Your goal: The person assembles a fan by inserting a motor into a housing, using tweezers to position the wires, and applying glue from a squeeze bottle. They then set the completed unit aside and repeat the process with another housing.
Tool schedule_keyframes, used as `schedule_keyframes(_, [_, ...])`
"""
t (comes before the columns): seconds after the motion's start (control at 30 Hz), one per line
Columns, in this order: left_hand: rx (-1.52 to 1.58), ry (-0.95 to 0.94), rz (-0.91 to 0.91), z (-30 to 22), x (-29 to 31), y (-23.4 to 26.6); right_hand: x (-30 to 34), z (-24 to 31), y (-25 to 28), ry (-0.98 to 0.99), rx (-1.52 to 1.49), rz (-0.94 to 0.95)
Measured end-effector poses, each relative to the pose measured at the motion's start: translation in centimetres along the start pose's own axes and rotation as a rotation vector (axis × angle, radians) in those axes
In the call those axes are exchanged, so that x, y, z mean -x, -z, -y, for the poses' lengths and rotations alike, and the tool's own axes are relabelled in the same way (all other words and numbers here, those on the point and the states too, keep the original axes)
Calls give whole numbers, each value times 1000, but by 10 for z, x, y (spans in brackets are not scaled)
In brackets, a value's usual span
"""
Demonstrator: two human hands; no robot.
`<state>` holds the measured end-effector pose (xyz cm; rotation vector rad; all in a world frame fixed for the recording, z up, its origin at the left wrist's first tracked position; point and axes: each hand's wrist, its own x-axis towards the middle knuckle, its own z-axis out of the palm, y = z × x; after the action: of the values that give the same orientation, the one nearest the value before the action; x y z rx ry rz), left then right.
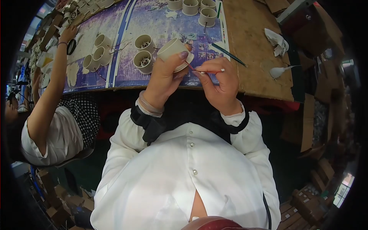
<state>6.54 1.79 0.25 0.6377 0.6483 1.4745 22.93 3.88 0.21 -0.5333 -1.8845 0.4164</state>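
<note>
My left hand [165,80] is wrapped round a cream-white cup-shaped housing [171,48], tipped on its side above the table's near edge. Its flanged rim faces my right hand [223,82]. The fingers of that hand are closed in a pinch on a thin reddish wire [209,72] with a small white plug at its end. The wire runs toward the housing's rim; where it joins is too small to tell. Just left of my left hand stand two similar housings, a farther one [144,43] and a nearer one [143,62], open side up with wires inside.
More housings [101,55] stand left, others [207,17] at the back. A dark green stick [229,54] lies right of my hands. On the cardboard [253,34] are a crumpled white tissue [276,41] and a white squeeze bottle [278,72]. A co-worker's arm [53,90] reaches across at left.
</note>
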Motion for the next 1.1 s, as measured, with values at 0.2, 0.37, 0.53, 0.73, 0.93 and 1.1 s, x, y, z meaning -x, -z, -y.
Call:
schedule_keyframes(0.2, [-18,34,-2,4,-5,14,-6,5,-11,-288,-216,-98])
schedule_keyframes(0.37, [-56,-35,-45,5,-6,9,-6,-7,-11,-62,-40,-69])
schedule_keyframes(0.53, [-214,-212,-145,0,-5,1,-1,-1,-7,-77,45,19])
schedule_keyframes(0.73, [-960,-843,-84,-2,-8,20,-1,-6,1,-348,-66,-52])
schedule_keyframes(0.93, [-940,-717,-120,-2,-2,15,-15,-5,-5,-31,165,134])
schedule_keyframes(1.1, [-893,-637,-137,-3,3,13,-4,-12,-21,-101,102,116])
